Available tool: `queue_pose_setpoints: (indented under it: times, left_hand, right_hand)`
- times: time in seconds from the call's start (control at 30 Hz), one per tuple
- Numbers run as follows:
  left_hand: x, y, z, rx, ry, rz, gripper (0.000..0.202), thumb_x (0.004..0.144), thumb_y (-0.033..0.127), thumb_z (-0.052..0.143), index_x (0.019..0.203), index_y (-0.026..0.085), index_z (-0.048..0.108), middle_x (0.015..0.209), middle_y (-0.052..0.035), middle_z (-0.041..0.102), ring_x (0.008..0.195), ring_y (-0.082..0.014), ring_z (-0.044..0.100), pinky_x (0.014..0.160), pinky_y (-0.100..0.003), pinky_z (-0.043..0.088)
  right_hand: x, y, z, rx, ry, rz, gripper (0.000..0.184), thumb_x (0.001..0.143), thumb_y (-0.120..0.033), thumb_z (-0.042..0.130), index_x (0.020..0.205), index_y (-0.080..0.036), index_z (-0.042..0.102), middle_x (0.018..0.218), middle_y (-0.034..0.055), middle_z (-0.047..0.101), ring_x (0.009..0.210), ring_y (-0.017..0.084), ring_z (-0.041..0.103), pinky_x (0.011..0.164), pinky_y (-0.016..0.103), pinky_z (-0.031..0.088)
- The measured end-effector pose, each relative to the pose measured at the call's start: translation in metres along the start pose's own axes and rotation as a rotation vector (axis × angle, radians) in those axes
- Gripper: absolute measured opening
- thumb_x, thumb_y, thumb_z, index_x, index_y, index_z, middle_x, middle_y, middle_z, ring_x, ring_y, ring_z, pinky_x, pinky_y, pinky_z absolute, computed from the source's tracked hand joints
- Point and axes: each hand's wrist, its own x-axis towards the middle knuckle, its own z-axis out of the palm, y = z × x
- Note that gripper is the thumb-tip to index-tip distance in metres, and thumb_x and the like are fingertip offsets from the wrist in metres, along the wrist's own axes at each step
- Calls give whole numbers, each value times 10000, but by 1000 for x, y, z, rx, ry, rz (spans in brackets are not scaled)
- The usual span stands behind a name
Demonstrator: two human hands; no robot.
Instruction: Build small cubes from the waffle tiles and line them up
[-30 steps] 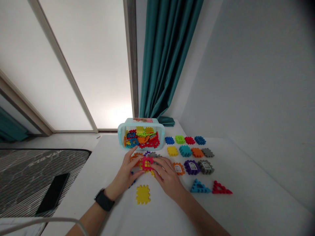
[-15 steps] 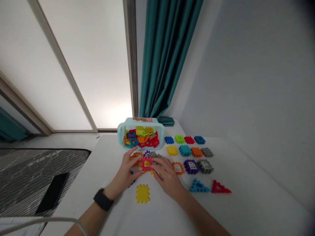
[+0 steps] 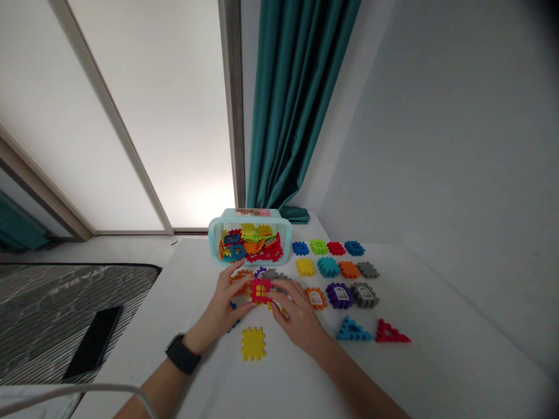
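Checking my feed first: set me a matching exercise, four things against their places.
1. red square plastic piece, yellow centre
2. yellow square plastic piece
3. red triangular plastic piece
4. pale blue plastic box

A. right of the blue plastic triangle
B. held by left hand and right hand
C. lowest of the four, flat on the white table
D. beyond both hands

Pairs: 1B; 2C; 3A; 4D

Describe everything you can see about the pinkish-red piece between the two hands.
The pinkish-red piece looks like smooth plastic: a small square with notched edges and a window-like, cross-barred opening. Yellow shows through the opening; whether that belongs to another piece is unclear. Its windowed face is turned toward the camera. Fingers of the left hand and right hand hold it from opposite sides, nearer the camera than the pale blue tub.
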Motion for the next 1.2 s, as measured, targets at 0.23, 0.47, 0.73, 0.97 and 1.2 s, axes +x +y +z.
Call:
queue_pose_setpoints:
  times: [0.23, 0.47, 0.73, 0.97, 1.2]
  left_hand:
    - [0, 1, 1, -7, 7, -4, 485, 858, 326, 757, 1316, 289, 602, 1482, -148, 453, 1379, -336, 454, 1104, -585, 449]
    - [1, 6, 0, -103, -26, -16, 435, 866, 315, 747, 1278, 265, 614, 1441, -155, 470, 1328, -321, 506, 1070, -551, 491]
    - [4, 17, 1, -305, -163, -4, 266, 946, 431, 626, 1127, 246, 683, 1225, -118, 616, 1172, -270, 600, 1020, -478, 523]
    - [7, 16, 2, -355, -129, -102, 268, 1006, 399, 522, 910, 222, 699, 1082, -87, 655, 1031, -220, 631, 940, -404, 537]
    - [9, 16, 4, -500, -147, -257, 352, 980, 461, 546, 793, 189, 668, 1081, -94, 632, 1032, -231, 606, 951, -404, 491]
  right_hand:
    - [2, -1, -1, 55, 30, 8, 317, 925, -119, 557, 1185, -277, 646, 1212, 83, 669, 1129, 245, 620, 984, 460, 531]
    - [0, 2, -3, 46, 20, 14, 262, 967, -182, 558, 1192, -279, 649, 1202, 93, 655, 1111, 254, 618, 948, 450, 545]
    - [1, -4, -5, 176, 61, 102, 186, 1008, -226, 503, 1061, -260, 678, 1008, 71, 639, 945, 216, 623, 829, 367, 544]
    - [4, -7, 1, 412, -4, 431, 176, 958, -346, 570, 920, -219, 686, 831, 41, 677, 799, 207, 628, 713, 314, 513]
    - [1, -5, 14, 772, -29, 711, 300, 930, -472, 593, 1007, -200, 695, 904, 45, 722, 822, 200, 656, 722, 300, 530]
